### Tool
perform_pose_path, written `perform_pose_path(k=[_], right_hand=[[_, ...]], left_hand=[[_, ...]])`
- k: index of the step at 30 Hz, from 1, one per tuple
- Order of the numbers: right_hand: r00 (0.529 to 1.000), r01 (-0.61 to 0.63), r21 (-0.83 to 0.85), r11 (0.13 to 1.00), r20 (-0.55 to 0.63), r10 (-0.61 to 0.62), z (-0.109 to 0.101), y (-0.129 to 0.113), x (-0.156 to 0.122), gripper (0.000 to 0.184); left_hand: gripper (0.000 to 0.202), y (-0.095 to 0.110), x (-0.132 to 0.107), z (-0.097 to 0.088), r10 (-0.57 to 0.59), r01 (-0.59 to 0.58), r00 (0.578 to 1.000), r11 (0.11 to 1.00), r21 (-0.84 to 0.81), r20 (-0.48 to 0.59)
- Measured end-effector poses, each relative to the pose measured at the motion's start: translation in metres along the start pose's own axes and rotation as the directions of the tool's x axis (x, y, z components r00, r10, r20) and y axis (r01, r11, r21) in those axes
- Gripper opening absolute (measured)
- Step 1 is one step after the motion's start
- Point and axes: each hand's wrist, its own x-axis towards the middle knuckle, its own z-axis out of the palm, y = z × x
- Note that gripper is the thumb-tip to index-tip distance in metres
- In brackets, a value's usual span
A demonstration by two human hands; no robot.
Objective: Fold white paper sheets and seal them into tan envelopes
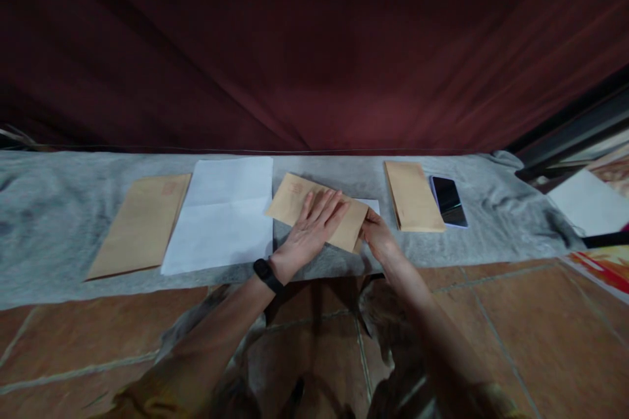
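Observation:
A brown envelope (285, 200) lies tilted on the grey cloth in front of me. My left hand (314, 222) rests flat on top of it, fingers stretched out. At its right end, my right hand (376, 232) pinches the edge, with the fingertips partly hidden behind the paper. A strip of white paper (371, 204) shows from behind the envelope near my right hand; whether it is inside or underneath I cannot tell. Left of my hands lies a stack of white paper sheets (221, 216) with a faint crease across it.
Brown envelopes (142, 226) lie at the far left, and a smaller stack of envelopes (413, 196) sits to the right. Beside that stack is a phone (449, 201). Grey cloth (506, 209) covers the narrow surface. A dark red curtain (314, 52) hangs behind it.

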Motion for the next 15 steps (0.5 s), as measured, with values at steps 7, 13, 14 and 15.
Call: perform_pose_path(k=[7, 13, 14, 15], right_hand=[[1.000, -0.007, -0.042, 0.999, 0.024, 0.008, 0.006, 0.002, -0.001, 0.034], [1.000, 0.007, -0.031, 1.000, 0.013, -0.007, 0.012, 0.005, -0.001, 0.030], [1.000, 0.003, -0.022, 1.000, 0.015, -0.003, 0.013, 0.006, 0.000, 0.030], [1.000, -0.005, -0.014, 1.000, 0.018, 0.005, 0.015, 0.006, 0.000, 0.030]], left_hand=[[0.082, -0.003, -0.005, -0.004, -0.008, 0.010, 1.000, 0.994, -0.110, 0.017], [0.082, -0.010, -0.009, -0.008, -0.026, 0.029, 0.999, 0.986, -0.162, 0.019], [0.082, -0.011, -0.010, -0.009, -0.041, 0.042, 0.999, 0.987, -0.156, 0.011], [0.082, -0.013, -0.012, -0.010, -0.059, 0.059, 0.998, 0.988, -0.145, 0.004]])
